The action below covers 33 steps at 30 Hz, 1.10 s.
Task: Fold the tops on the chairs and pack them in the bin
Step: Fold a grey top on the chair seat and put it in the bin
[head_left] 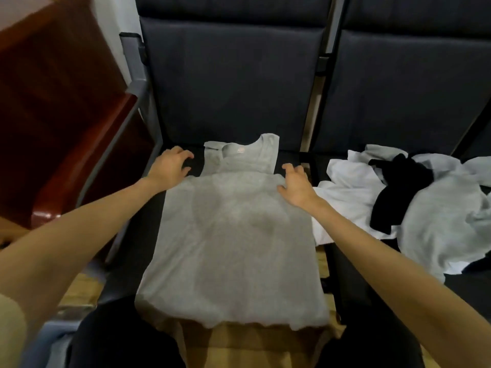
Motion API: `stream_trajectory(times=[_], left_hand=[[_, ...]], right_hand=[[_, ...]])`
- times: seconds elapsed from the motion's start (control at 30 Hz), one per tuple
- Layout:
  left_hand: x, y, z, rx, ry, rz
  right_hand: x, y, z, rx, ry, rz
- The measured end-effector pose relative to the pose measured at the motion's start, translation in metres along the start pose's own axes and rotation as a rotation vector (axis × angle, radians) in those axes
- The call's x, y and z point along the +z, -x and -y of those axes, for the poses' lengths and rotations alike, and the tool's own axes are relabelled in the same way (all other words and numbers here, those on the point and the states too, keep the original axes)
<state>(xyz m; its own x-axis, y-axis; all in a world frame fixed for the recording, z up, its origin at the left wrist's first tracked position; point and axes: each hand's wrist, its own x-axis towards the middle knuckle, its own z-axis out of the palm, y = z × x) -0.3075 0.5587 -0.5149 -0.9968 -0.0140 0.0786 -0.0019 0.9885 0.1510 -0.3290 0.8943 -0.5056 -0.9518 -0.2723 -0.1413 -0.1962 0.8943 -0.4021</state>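
A grey sleeveless top [231,243] lies flat on the dark seat of the left chair [148,221], neck towards the backrest, hem hanging over the front edge. My left hand [170,166] hovers at the top's left armhole, fingers loosely curled, holding nothing. My right hand [295,184] is at the right armhole edge, fingers spread and relaxed, thumb touching the cloth. On the right chair [398,88] lies a heap of tops: white ones [348,192], a black one [398,192] and a pale grey one [438,227]. No bin is in view.
A reddish-brown wooden cabinet [61,123] stands close on the left of the chairs. A metal armrest frame [127,126] runs between it and the left seat. Wooden floor [239,346] shows below the seat's front edge, beside my dark-trousered knees.
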Motion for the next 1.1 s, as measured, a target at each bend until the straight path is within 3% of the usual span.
stream_trajectory(times=[0.13,0.3,0.43,0.7,0.8,0.97,1.1], left_hand=[[0.015,-0.057,0.001,0.22,-0.189,0.008],[0.043,-0.11,0.0,0.258,-0.134,0.01],[0.066,-0.135,0.004,0.356,-0.22,-0.046],[0.092,-0.151,0.008,0.432,-0.221,-0.159],[0.081,-0.159,0.009,0.393,-0.1,-0.253],[0.02,-0.185,0.003,0.103,0.191,-0.46],[-0.016,-0.193,-0.005,0.026,0.225,-0.436]], right_hand=[[0.001,-0.066,-0.007,-0.035,0.068,-0.048],[0.007,-0.135,-0.015,-0.142,0.208,-0.167],[0.012,-0.176,-0.018,-0.182,0.281,-0.276],[0.04,-0.204,-0.023,-0.159,0.32,-0.462],[0.031,-0.21,-0.018,-0.18,0.353,-0.556],[-0.022,-0.224,0.0,-0.153,0.305,-0.666],[-0.049,-0.224,0.015,-0.114,0.263,-0.63]])
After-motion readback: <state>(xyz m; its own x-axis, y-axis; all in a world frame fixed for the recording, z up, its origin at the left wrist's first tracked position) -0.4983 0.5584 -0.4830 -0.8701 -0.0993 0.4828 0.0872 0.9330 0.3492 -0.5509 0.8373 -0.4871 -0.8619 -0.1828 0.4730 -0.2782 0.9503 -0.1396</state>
